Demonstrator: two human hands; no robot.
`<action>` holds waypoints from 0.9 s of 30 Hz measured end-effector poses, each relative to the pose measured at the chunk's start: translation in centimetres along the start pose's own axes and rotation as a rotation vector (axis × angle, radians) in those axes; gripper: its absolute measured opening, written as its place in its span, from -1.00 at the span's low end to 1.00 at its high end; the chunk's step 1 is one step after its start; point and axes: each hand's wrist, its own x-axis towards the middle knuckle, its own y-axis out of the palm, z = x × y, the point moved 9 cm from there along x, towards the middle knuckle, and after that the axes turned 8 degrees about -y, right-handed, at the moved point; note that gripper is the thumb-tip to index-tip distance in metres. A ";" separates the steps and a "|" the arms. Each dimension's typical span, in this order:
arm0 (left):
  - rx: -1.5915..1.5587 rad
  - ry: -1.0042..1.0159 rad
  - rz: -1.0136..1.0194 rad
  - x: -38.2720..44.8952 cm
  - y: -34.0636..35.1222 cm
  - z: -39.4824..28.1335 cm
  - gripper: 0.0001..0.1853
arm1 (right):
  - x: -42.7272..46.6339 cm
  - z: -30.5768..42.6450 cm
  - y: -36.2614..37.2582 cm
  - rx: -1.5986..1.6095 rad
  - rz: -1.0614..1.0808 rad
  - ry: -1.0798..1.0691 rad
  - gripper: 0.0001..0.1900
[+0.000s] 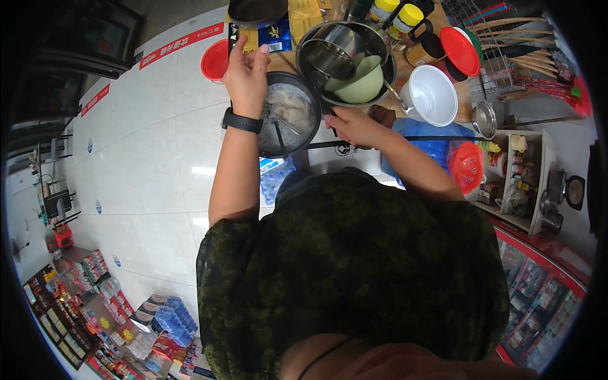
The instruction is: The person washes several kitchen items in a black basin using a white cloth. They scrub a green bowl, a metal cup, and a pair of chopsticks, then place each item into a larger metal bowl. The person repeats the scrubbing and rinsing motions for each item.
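My left hand [248, 78], with a dark band on the wrist, is raised over the left rim of a dark pan [313, 135]. Its thumb and fingers are apart, and nothing shows between them. Cloudy, foamy liquid [278, 97] fills the pan around a pale, soft-looking lump [290, 108] I cannot identify. A thin black strip and a shiny streak also show in the liquid. On the pan's right side, my right hand [356, 124] is closed around its dark handle [334, 129], mostly hidden by the fingers.
Behind the pan, a large metal pot [306, 78] holds a steel pot [327, 52] and a pale green bowl [358, 85]. A white plastic tub [434, 95] stands to the right. A red basin [214, 61] is at the left. Another dark pan [259, 14] sits farther back.
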 end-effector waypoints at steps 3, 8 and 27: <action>-0.042 -0.015 0.018 -0.5 -0.1 1.2 -0.60 | -2.0 -2.2 1.2 0.507 0.005 0.251 -0.72; -0.104 -0.063 0.002 -1.5 -1.8 3.8 -0.72 | -0.8 -4.1 1.8 1.067 -0.078 0.343 -0.75; 0.885 -0.115 0.495 -9.0 -0.4 10.7 -0.51 | -1.7 -6.4 0.2 0.792 -0.310 0.236 -0.76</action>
